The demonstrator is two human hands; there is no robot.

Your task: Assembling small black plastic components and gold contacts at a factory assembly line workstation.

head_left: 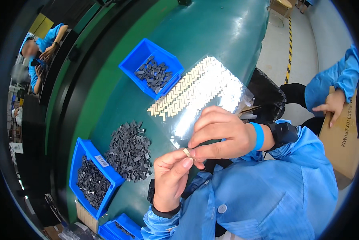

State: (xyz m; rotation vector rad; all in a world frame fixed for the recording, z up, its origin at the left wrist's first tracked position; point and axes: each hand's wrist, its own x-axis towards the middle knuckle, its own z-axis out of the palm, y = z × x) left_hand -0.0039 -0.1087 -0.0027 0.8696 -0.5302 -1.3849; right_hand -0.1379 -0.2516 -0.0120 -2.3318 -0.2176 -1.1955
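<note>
Head view puts your work at the lower middle, so take the clock from there. Your left hand (171,176) is pinched narrow, thumb and forefinger on one small pale piece (186,152). Your right hand (223,134) meets it from two o'clock, fingers curled; whether its tips grip too, you cannot tell from this angle.

With so little of the piece showing, a slip of the thumb could flick it out, probably into your lap or onto the table (211,24). At nine o'clock, the loose heap of dark pieces (129,152) could swallow it or scatter under a careless left elbow. Your right hand hangs over the near side of the clear sheet (179,132) at twelve; a dropped wrist or snagged cuff could drag the sheet and upset its rows of pale strips (177,98).

For room, mind the upper blue bin (147,50) at eleven, close against the sheet, and the larger blue bin (113,176) between eight and nine, beside the heap. The table's edge runs past one o'clock; a co-worker's hand (333,105) rests on a cardboard box (341,136) at three, well apart. Your freest stretch lies beyond the sheet, toward twelve.
</note>
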